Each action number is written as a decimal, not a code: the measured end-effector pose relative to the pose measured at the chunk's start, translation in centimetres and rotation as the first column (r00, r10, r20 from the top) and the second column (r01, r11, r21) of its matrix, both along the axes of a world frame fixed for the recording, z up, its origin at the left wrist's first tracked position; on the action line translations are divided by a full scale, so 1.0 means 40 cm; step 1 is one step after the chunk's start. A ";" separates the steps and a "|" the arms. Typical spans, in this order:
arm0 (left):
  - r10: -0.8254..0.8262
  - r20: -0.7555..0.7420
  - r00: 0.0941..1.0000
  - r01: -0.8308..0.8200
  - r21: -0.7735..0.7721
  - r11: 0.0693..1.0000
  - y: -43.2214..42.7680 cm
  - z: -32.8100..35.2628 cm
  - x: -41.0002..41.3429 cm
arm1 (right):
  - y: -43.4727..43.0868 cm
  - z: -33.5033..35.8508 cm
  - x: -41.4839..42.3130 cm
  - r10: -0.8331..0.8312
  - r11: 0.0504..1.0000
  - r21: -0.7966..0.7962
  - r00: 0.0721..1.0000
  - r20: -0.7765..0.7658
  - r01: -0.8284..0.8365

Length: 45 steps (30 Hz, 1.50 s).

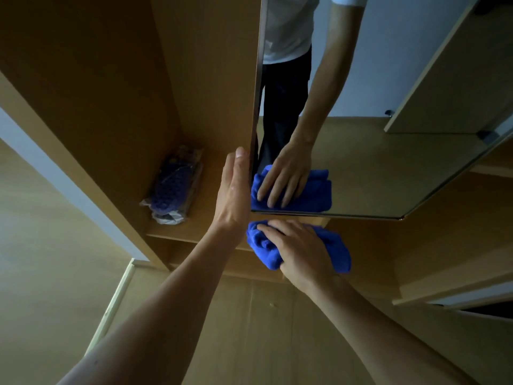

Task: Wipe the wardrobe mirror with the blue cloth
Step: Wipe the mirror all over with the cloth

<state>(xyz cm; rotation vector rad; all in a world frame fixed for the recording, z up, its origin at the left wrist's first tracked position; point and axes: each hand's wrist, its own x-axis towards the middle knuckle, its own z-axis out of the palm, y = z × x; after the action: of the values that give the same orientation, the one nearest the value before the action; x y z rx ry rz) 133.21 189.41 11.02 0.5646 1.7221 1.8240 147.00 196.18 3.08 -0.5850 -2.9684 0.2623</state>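
The right grip [301,247], fingers spread flat, presses the blue cloth [337,250] at the mirror [374,168] bottom edge, centre frame. The left grip [234,190], flat, steadies its left edge. The cloth looks soft and light and likely bunches easily, so a broad palm suits it.

A single wide-angle view comes from the person's head, facing forward and steeply down along both outstretched forearms toward the lower end of the wardrobe mirror [374,168] and the open wardrobe compartment [211,79] to its left. It sits close, within arm's reach of the mirror. The left hand [234,190] and right hand [301,250] lie at the centre of the view, and straight edges bow toward its borders.
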 end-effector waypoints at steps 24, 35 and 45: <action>0.016 -0.359 0.933 -0.010 0.018 1.000 -0.040 0.767 0.018 | 0.009 0.890 0.150 0.135 0.923 0.384 0.941 -0.311 -0.005; 0.042 -0.558 0.829 -0.012 0.056 0.998 -0.014 1.057 0.051 | 0.047 1.219 0.178 0.249 0.806 0.589 0.867 -0.432 0.062; 0.098 -0.653 0.751 -0.027 0.118 0.993 0.023 1.222 0.001 | 0.082 1.446 0.160 0.287 0.698 0.699 0.833 -0.473 0.156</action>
<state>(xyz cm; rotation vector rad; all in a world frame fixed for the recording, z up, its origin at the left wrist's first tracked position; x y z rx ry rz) 133.24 190.34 59.92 1.3434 2.1058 1.8933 153.42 199.46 60.90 -0.2205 -2.2312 -0.6203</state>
